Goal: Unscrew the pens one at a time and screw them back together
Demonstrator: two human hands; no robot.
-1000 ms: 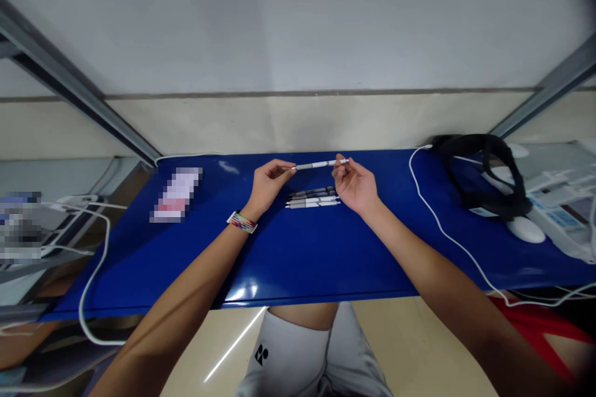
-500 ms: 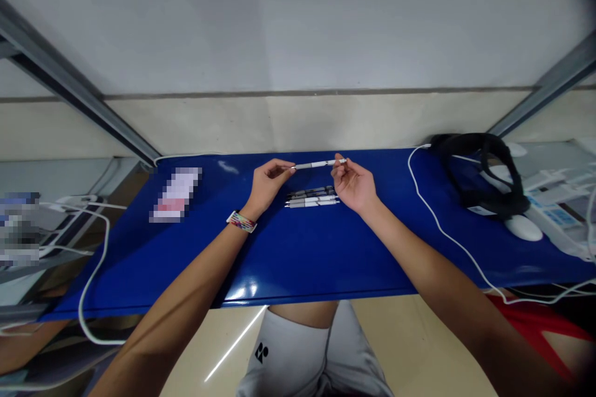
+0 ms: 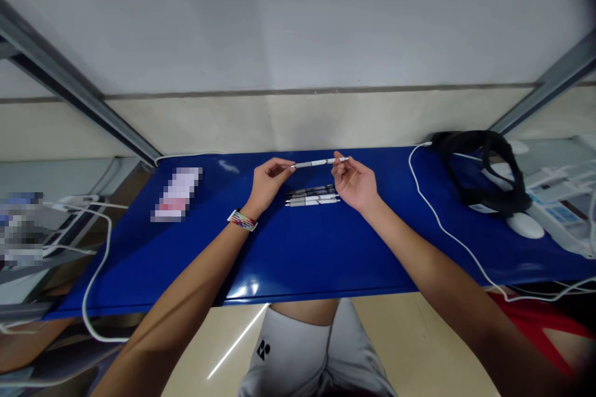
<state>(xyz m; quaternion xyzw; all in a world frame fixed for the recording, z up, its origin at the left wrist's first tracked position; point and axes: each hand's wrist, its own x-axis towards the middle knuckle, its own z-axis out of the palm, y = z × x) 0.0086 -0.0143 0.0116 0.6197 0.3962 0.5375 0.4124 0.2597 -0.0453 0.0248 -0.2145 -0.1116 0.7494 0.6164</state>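
a slim white pen with a grey grip (image 3: pixel 319 163), pinched at either end by the person's left hand (image 3: pixel 267 183) and right hand (image 3: pixel 354 185), hangs level just above a few similar pens (image 3: pixel 311 196) already lined up side by side on the glossy blue tabletop (image 3: pixel 302 248).

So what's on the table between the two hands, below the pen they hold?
Head view: a few loose pens lie side by side on the blue table between the left hand and right hand, beneath the pen.
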